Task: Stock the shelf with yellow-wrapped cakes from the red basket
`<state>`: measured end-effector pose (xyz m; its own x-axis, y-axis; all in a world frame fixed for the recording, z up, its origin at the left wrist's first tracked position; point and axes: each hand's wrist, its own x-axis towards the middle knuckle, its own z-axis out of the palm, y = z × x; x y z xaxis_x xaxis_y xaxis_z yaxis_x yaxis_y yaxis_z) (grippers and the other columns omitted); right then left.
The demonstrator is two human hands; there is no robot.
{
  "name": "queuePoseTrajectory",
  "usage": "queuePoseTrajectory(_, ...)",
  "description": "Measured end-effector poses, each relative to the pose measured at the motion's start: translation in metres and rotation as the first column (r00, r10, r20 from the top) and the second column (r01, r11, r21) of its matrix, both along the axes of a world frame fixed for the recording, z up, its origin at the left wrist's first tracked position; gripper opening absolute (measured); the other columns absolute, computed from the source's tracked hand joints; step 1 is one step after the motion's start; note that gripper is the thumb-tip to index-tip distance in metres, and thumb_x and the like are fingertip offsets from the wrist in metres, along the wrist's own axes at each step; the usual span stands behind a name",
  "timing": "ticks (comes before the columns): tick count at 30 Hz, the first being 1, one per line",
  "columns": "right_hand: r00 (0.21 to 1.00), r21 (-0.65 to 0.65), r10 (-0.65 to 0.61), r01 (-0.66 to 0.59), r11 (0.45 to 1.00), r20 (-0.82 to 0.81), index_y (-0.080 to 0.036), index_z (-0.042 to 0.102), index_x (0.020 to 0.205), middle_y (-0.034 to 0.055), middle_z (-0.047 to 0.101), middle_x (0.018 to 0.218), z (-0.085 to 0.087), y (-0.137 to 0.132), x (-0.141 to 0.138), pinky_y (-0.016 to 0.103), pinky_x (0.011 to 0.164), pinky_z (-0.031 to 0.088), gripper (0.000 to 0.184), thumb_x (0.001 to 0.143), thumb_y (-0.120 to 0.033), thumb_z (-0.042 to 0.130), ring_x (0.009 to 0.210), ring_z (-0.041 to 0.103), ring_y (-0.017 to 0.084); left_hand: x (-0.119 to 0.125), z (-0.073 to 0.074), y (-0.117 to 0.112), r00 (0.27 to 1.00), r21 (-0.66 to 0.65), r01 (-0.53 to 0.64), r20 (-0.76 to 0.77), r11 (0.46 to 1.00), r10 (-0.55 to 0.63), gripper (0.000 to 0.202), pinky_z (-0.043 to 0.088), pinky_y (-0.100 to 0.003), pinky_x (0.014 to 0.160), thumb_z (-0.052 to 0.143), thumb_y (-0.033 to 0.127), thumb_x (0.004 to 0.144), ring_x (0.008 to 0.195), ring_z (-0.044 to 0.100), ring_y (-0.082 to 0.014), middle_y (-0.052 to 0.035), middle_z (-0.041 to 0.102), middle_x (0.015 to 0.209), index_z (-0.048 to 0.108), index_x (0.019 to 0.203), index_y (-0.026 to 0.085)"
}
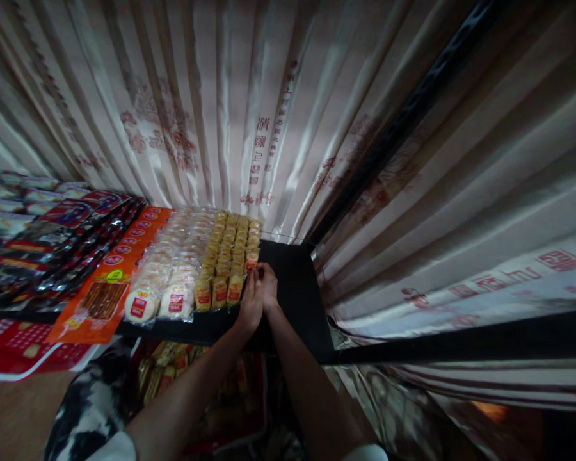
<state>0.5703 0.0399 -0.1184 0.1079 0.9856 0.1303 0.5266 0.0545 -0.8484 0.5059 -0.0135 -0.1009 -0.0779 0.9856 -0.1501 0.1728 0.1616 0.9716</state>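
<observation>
Both my hands meet at the right end of rows of small yellow wrapped pastries point(230, 256) laid on a black shelf point(292, 294). My left hand point(250, 302) and my right hand point(267, 286) are pressed side by side, fingers closed in a pinch on one yellow packet point(251, 261) at the row's near right corner. Left of the yellow rows lie round white pastries in clear wrappers point(173, 269).
An orange packet with sausage pictures point(103, 298) and dark red-and-black snack packs point(52, 243) fill the shelf's left side. Pale printed curtains point(278, 115) hang behind and to the right. More packets sit in a box below the shelf point(173, 371).
</observation>
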Motion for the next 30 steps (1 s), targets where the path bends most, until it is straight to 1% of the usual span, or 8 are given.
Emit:
queuePoseTrajectory(3,1.000,0.034,-0.002,0.002,0.999,0.003,-0.017,0.060,0.090,0.0062,0.063,0.090,-0.001,-0.001,0.001,0.029,0.078,0.048,0.018,0.080,-0.028,0.050,0.082,0.059,0.018,0.001,-0.001,0.000,0.999,0.004,-0.008,0.040,1.000,0.008,0.052,0.013,-0.031,0.119,0.027,0.024,0.096,0.143,0.019,-0.0150,-0.0094,0.022,0.154,0.027,0.144,0.007)
queuePoseTrajectory(7,0.998,0.052,-0.065,0.064,0.997,0.022,-0.016,0.063,0.099,0.0073,0.062,0.095,-0.001,-0.007,-0.001,0.031,0.078,0.048,0.025,0.077,-0.026,0.053,0.083,0.059,0.019,0.002,-0.001,-0.006,0.993,0.012,-0.053,0.107,0.998,0.052,0.052,0.014,-0.030,0.119,0.032,0.023,0.094,0.142,0.022,-0.0162,-0.0098,0.027,0.153,0.031,0.143,0.008)
queuePoseTrajectory(11,0.995,0.063,-0.097,0.097,0.993,-0.003,-0.015,0.062,0.107,0.0103,0.061,0.104,0.001,-0.020,-0.001,0.032,0.076,0.049,0.033,0.078,-0.028,0.053,0.079,0.059,0.018,0.000,0.003,-0.021,0.992,-0.002,-0.045,0.118,0.999,0.045,0.052,0.016,-0.031,0.118,0.035,0.029,0.094,0.141,0.026,-0.0157,-0.0069,0.030,0.152,0.033,0.143,0.014)
queuePoseTrajectory(16,0.994,0.091,-0.092,0.097,0.991,-0.057,-0.015,0.064,0.106,0.0100,0.062,0.102,0.005,-0.053,-0.001,0.031,0.076,0.049,0.034,0.082,-0.033,0.047,0.081,0.059,0.018,-0.004,0.018,-0.059,0.994,-0.028,-0.067,0.082,0.997,0.069,0.049,0.028,-0.033,0.114,0.035,0.039,0.093,0.133,0.041,-0.0175,-0.0042,0.044,0.144,0.040,0.139,0.021)
queuePoseTrajectory(21,0.993,0.124,-0.040,0.054,0.991,-0.114,-0.017,0.063,0.104,0.0084,0.064,0.103,0.005,-0.106,-0.008,0.031,0.080,0.049,0.031,0.086,-0.034,0.044,0.088,0.060,0.018,-0.015,0.023,-0.114,0.994,0.102,-0.072,0.084,0.992,0.064,0.043,0.039,-0.035,0.104,0.038,0.039,0.091,0.121,0.052,-0.0202,-0.0089,0.056,0.131,0.048,0.129,0.019)
queuePoseTrajectory(25,0.994,0.187,0.067,-0.051,0.981,-0.082,-0.020,0.064,0.097,0.0064,0.066,0.098,0.004,-0.154,-0.023,0.031,0.088,0.047,0.027,0.089,-0.028,0.040,0.095,0.060,0.018,-0.041,0.006,-0.158,0.994,0.217,-0.085,0.081,0.972,0.068,0.037,0.038,-0.037,0.104,0.038,0.035,0.091,0.117,0.052,-0.0190,-0.0096,0.057,0.126,0.051,0.122,0.019)
queuePoseTrajectory(28,0.984,0.168,0.176,-0.172,0.971,-0.013,-0.019,0.065,0.094,0.0074,0.067,0.096,-0.002,-0.183,-0.042,0.031,0.087,0.047,0.027,0.088,-0.022,0.039,0.094,0.061,0.018,-0.070,-0.019,-0.177,0.988,0.184,-0.151,-0.008,0.971,0.155,0.031,0.043,-0.037,0.098,0.037,0.034,0.090,0.106,0.056,-0.0194,-0.0093,0.062,0.113,0.057,0.108,0.018)
queuePoseTrajectory(30,0.966,0.072,0.257,-0.259,0.963,0.030,-0.019,0.066,0.092,0.0084,0.068,0.094,-0.012,-0.196,-0.058,0.033,0.086,0.048,0.028,0.086,-0.019,0.039,0.091,0.062,0.019,-0.091,-0.038,-0.179,0.972,0.111,-0.178,-0.135,0.978,0.193,0.028,0.045,-0.038,0.094,0.038,0.030,0.087,0.099,0.058,-0.0203,-0.0092,0.064,0.104,0.060,0.100,0.018)
